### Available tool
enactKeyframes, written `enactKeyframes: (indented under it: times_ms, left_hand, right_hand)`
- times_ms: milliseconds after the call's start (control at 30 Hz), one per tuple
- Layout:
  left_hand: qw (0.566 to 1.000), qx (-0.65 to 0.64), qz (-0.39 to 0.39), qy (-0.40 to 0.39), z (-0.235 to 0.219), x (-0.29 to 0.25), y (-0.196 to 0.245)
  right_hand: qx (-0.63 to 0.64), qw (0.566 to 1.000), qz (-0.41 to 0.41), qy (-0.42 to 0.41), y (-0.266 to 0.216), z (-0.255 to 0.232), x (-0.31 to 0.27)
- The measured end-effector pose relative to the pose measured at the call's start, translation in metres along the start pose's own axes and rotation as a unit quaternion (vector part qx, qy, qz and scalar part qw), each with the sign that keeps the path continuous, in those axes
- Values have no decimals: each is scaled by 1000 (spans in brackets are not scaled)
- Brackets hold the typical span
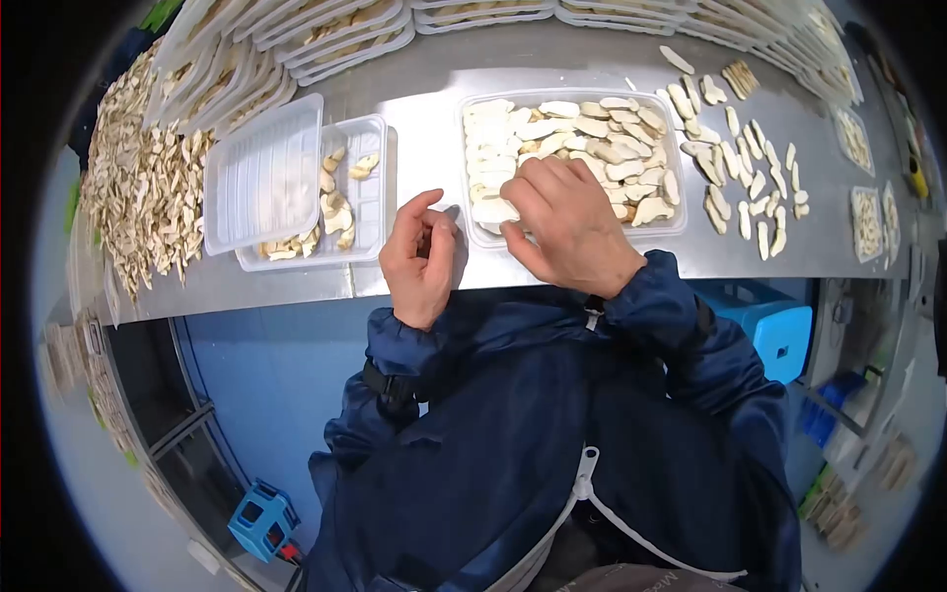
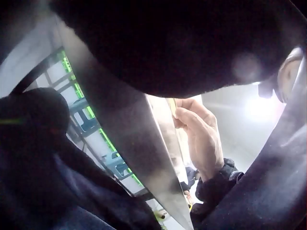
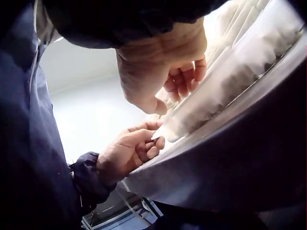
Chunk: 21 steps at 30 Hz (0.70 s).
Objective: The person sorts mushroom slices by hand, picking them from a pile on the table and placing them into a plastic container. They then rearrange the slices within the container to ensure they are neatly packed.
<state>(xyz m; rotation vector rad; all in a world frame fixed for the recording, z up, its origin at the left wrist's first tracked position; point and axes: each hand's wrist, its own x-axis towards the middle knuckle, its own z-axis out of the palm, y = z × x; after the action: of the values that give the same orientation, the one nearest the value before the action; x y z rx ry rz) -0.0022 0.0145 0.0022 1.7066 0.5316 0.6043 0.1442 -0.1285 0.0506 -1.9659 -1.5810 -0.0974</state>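
Note:
A clear plastic tray (image 1: 575, 235) on the metal table holds pale sliced mushrooms (image 1: 592, 126) laid in rows. My right hand (image 1: 572, 222) reaches over its front left part with bent fingers, their tips close over the slices. A wide slice (image 1: 495, 211) lies at those fingertips. In the right wrist view the thumb of this right hand (image 3: 160, 64) stands apart from the fingers, with nothing visible between them. Just left of the tray, my left hand (image 1: 422, 261) hovers palm inward, fingers loosely curled, holding nothing visible. The right wrist view shows this left hand (image 3: 124, 153) near the tray's corner.
Loose mushroom slices (image 1: 745, 163) lie right of the tray. On the left stand an overlapping tray (image 1: 261, 178) and a partly filled tray (image 1: 367, 133), beside a big heap of slices (image 1: 138, 168). Stacked filled trays (image 1: 345, 44) line the back. A blue stool (image 1: 779, 340) stands below the table.

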Motion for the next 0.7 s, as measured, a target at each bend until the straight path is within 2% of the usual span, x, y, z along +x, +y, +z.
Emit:
enactKeyframes:
  times_ms: [333, 433, 700]
  left_hand:
    - [999, 36, 7, -19, -3, 0, -1]
    - [1000, 17, 15, 9, 1, 1, 0]
    - [1000, 7, 12, 14, 1, 1, -2]
  right_hand:
    - [-15, 999, 17, -26, -1, 4, 1]
    - [-10, 999, 16, -25, -1, 4, 2]
    - [-11, 999, 22, -28, -1, 3, 3]
